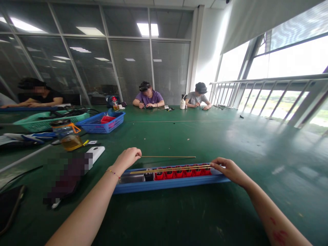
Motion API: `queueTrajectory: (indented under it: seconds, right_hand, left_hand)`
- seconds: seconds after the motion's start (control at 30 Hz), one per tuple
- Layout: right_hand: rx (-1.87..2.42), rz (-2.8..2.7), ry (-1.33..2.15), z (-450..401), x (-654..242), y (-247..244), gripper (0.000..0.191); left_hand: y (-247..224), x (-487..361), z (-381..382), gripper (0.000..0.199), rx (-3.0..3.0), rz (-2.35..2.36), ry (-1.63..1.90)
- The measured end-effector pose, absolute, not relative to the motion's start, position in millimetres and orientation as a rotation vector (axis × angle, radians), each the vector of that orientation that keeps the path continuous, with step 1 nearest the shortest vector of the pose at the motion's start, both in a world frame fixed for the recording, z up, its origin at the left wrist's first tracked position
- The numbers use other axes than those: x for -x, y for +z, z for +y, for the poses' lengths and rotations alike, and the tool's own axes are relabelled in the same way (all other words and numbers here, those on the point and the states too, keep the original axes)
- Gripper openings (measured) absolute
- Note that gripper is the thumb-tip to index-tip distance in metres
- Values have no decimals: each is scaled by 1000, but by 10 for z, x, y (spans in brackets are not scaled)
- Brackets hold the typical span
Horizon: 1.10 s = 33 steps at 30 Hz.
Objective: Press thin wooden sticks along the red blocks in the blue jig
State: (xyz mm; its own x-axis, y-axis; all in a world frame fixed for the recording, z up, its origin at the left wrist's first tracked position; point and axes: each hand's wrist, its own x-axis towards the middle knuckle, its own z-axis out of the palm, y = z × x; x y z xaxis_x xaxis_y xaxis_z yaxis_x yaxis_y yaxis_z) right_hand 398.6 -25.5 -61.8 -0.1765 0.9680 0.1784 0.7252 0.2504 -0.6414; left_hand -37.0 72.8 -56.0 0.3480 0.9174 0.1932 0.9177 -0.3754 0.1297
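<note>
My left hand [129, 158] pinches the left end of a thin wooden stick [169, 156], which stretches level to the right behind the tray. With its fingers closed, my right hand [227, 168] grips the right ends of several similar thin sticks [166, 169]. These lie lengthwise above a long blue tray [174, 184]. Inside the tray, red cups [178, 173] stand in a row, with dark contents in them. Left of the cups is a black piece [149, 175], then a grey section [132, 178]. My right fingers partly hide the stick ends.
On the left are a white-ended, partly blurred object [96, 153], a phone [11, 205], a jar [68, 136], a green basket [33, 124] and a blue basket [102, 128]. Three people sit at the table's far side. A white bottle [182, 104] stands near them.
</note>
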Motion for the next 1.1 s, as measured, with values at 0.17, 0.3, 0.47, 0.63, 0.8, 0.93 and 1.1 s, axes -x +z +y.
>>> queueTrajectory:
  seconds: [0.17,0.3,0.47,0.63,0.8,0.93,1.1]
  right_hand:
    - [1531,-1875,593,-262,-3960,-628,36]
    - [1473,-1608,566,-257,-3991,-618,36]
    - [1440,-1180,499,-188,-4245,-658,38]
    - [1465,-999,452,-124,-4533,-741,41]
    - [1483,-1110,354,-95,-4537,-775,41]
    - [1573,-1252,295,-106,-4432,-768,42]
    - [1757,-1487,268,-94,-4384,-728,44]
  left_hand:
    - [-743,408,786,10,2666,-1850,-333]
    - [-797,437,810,10,2678,-1848,-374]
    - [-818,439,821,10,2656,-1847,-353]
    - [-799,420,802,11,2649,-1875,-317]
    - [-776,420,783,13,2666,-1850,-315]
    - [-767,427,779,14,2699,-1802,-333]
    - [-768,439,773,14,2699,-1826,-346]
